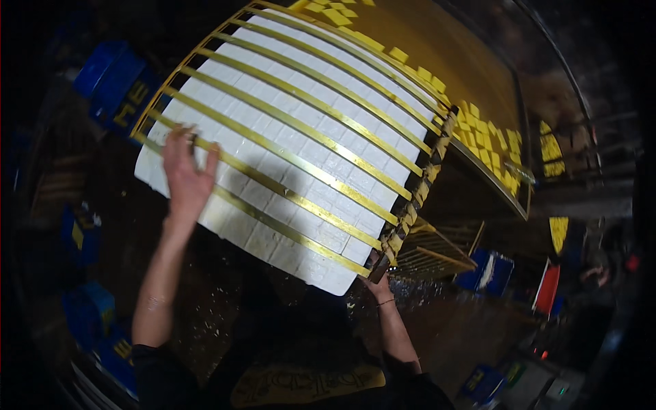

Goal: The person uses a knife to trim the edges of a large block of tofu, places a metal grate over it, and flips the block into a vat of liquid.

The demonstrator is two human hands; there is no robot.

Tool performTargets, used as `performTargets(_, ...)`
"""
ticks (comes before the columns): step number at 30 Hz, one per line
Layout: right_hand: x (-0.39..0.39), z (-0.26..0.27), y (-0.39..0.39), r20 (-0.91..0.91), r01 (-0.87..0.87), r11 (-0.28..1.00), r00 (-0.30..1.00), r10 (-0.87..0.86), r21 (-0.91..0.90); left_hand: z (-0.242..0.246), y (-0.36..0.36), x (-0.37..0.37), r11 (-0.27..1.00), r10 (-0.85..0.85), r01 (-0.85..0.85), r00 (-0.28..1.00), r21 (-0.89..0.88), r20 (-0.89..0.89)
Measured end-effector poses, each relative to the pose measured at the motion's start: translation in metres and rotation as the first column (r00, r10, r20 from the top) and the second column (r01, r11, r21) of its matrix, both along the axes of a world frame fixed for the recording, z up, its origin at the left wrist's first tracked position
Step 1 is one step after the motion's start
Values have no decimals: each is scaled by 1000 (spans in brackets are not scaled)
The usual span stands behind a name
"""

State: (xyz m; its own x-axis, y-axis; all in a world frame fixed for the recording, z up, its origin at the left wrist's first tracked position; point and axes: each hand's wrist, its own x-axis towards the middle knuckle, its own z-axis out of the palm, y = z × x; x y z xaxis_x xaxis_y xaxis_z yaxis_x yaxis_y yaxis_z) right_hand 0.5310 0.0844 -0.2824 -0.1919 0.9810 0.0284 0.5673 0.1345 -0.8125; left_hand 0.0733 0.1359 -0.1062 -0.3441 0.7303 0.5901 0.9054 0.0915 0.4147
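Observation:
Before me is a broad sheet of what looks like white tofu (302, 120), marked into squares. A yellow slatted rack (328, 184) lies across it, its right bar (410, 207) wrapped in dark and yellowish strips. My left hand (187, 166) is over the sheet's left end by the slats, fingers apart; whether it touches them is unclear. At the lower right corner, my right hand (378, 288) is closed around the end of the rack, its fingers partly hidden beneath.
Yellow pieces (476, 128) lie in and along a large vat of yellow liquid (441, 46) at the upper right. Blue containers (120, 84) stand at the left. Another slatted rack (435, 253) and a blue crate (484, 271) are at the right. The dark floor (205, 307) looks wet.

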Motion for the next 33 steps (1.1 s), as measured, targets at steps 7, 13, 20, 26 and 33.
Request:
performTargets(7, -84, 143, 39, -615, 201, 679, 300, -729, -706, -33, 31, -230, 907, 214, -96, 944, -409, 252)
performTargets(13, -60, 150, 12, -642, 440, 813, 507, -575, -381, 99, 13, -188, 857, 171, 162, 807, -490, 566)
performTargets(20, 69, 47, -75, 24, 479, 783, 858, -513, -397, 232, -91, 33, 717, -140, 693, 253, -78, 957)
performTargets(26, 32, 134, -38, -661, 230, 820, 498, -562, -523, 87, -109, 273, 457, -382, 812, 548, -364, 744)
performTargets(33, 21, -54, -4, 77, 571, 748, 809, -583, -337, -190, -175, 356, 355, -424, 651, 752, -671, 505)
